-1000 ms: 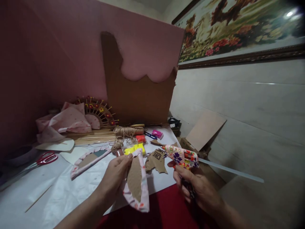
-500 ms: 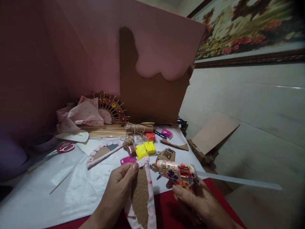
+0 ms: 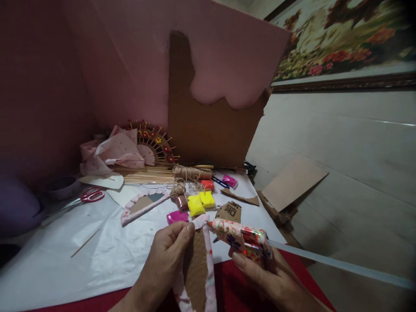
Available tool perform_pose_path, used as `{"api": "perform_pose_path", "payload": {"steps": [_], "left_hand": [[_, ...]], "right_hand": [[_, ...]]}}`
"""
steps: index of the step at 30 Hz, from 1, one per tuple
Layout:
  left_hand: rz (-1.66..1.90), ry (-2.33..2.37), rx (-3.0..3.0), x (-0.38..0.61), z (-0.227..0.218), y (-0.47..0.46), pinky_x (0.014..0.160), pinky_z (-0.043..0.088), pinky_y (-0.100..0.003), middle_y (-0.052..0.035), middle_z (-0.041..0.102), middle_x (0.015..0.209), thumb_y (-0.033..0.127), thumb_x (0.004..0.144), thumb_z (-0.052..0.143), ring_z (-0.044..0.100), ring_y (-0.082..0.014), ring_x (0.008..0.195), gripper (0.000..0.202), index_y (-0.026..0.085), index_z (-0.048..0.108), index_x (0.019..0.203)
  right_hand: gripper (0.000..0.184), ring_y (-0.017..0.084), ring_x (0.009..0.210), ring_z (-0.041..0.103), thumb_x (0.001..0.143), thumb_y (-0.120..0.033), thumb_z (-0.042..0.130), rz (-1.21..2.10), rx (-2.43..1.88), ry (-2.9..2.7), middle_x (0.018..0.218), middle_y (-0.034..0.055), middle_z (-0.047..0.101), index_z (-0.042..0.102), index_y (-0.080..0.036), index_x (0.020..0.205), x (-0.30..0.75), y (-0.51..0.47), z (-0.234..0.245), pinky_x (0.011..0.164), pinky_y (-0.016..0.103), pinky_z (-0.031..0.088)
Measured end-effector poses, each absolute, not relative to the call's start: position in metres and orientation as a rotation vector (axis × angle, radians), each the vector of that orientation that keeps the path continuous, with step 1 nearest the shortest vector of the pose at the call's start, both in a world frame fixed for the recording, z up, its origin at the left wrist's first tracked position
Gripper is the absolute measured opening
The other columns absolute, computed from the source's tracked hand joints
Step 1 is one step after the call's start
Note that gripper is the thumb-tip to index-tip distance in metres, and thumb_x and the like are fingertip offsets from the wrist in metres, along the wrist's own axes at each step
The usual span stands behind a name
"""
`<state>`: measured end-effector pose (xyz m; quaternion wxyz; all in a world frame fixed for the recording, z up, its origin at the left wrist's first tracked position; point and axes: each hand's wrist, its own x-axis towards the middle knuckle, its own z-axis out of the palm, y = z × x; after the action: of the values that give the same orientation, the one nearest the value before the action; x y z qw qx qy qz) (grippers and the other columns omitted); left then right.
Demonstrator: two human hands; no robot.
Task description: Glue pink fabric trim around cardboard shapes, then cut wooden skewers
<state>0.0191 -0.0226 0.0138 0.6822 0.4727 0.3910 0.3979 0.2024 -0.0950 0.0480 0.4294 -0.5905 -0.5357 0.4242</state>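
Far left on the desk (image 3: 48,268): red scissors (image 3: 87,197), then a skewer (image 3: 84,243) nearer the front edge. Behind, pink cloth (image 3: 113,151) heaped by the wall. Mid-desk, twine (image 3: 190,172) and yellow clay packs (image 3: 201,201), just beyond the hands. Left hand (image 3: 169,255) closed on a cloth-edged cardboard piece (image 3: 196,273), thumb and fingers pinching its upper left edge. Piece held up off the desk, just right of that hand. Next, glue gun (image 3: 242,238), nozzle at the piece's top right edge; touching or not, cannot tell. Right hand (image 3: 269,277) wrapped round the gun's grip, below and right of the piece. Glue stick (image 3: 341,265) jutting from the gun's back toward the right.
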Motion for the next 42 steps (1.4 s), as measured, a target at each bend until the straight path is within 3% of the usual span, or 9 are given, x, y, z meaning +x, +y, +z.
{"api": "perform_pose_path", "payload": {"steps": [6, 12, 18, 26, 32, 37, 42], "left_hand": [[0.894, 0.92, 1.11, 0.019, 0.014, -0.023, 0.048, 0.035, -0.018, 0.0033, 0.048, 0.057, 0.046, 0.076, 0.059, 0.048, -0.0104, 0.053, 0.033, 0.017, 0.051, 0.064], [0.916, 0.918, 1.099, 0.019, 0.014, -0.024, 0.047, 0.035, -0.018, 0.0014, 0.053, 0.057, 0.044, 0.075, 0.061, 0.049, -0.011, 0.053, 0.031, 0.016, 0.054, 0.063], [0.912, 0.905, 1.114, 0.019, 0.012, -0.023, 0.047, 0.035, -0.018, -0.0002, 0.056, 0.059, 0.045, 0.076, 0.06, 0.049, -0.0105, 0.053, 0.032, 0.016, 0.056, 0.064], [0.93, 0.905, 1.066, 0.02, 0.016, -0.023, 0.048, 0.036, -0.018, -0.0002, 0.058, 0.06, 0.044, 0.074, 0.062, 0.048, -0.0102, 0.053, 0.03, 0.016, 0.057, 0.064], [0.926, 0.914, 1.09, 0.019, 0.013, -0.023, 0.048, 0.037, -0.018, -0.0011, 0.06, 0.06, 0.044, 0.074, 0.062, 0.05, -0.0111, 0.054, 0.03, 0.016, 0.057, 0.065], [0.92, 0.926, 1.104, 0.02, 0.015, -0.025, 0.048, 0.037, -0.018, -0.0019, 0.06, 0.062, 0.045, 0.074, 0.061, 0.051, -0.0115, 0.055, 0.03, 0.016, 0.057, 0.065], [0.901, 0.968, 1.137, 0.021, 0.017, -0.024, 0.048, 0.036, -0.018, -0.0011, 0.058, 0.061, 0.046, 0.074, 0.06, 0.048, -0.0106, 0.053, 0.033, 0.016, 0.055, 0.063]], "right_hand": [[0.039, 0.029, 0.115, 0.052, 0.082, -0.045, 0.056, 1.018, -1.488, -1.412, 0.12, 0.0079, 0.062, 0.062, -0.024, 0.115, 0.2, -0.095, 0.047, 0.101, 0.043, 0.037], [0.035, 0.027, 0.109, 0.056, 0.083, -0.044, 0.055, 0.936, -1.496, -1.5, 0.108, 0.0059, 0.067, 0.065, -0.024, 0.11, 0.203, -0.094, 0.041, 0.098, 0.039, 0.041], [0.036, 0.028, 0.098, 0.061, 0.078, -0.046, 0.06, 0.851, -1.676, -1.492, 0.099, 0.007, 0.069, 0.067, -0.023, 0.105, 0.211, -0.098, 0.033, 0.09, 0.036, 0.049], [0.04, 0.033, 0.108, 0.057, 0.06, -0.043, 0.075, 0.83, -1.586, -1.607, 0.112, 0.0039, 0.067, 0.071, -0.029, 0.097, 0.226, -0.105, 0.03, 0.093, 0.036, 0.048], [0.038, 0.034, 0.111, 0.055, 0.06, -0.045, 0.075, 0.801, -1.591, -1.623, 0.108, 0.0049, 0.068, 0.073, -0.028, 0.094, 0.228, -0.103, 0.02, 0.094, 0.039, 0.047], [0.042, 0.03, 0.111, 0.055, 0.077, -0.048, 0.061, 0.832, -1.657, -1.547, 0.112, 0.0079, 0.065, 0.065, -0.024, 0.111, 0.222, -0.099, 0.014, 0.096, 0.04, 0.045], [0.049, 0.03, 0.118, 0.048, 0.079, -0.05, 0.059, 0.803, -1.7, -1.495, 0.121, 0.0094, 0.058, 0.056, -0.021, 0.119, 0.22, -0.097, 0.001, 0.102, 0.043, 0.039]]}}
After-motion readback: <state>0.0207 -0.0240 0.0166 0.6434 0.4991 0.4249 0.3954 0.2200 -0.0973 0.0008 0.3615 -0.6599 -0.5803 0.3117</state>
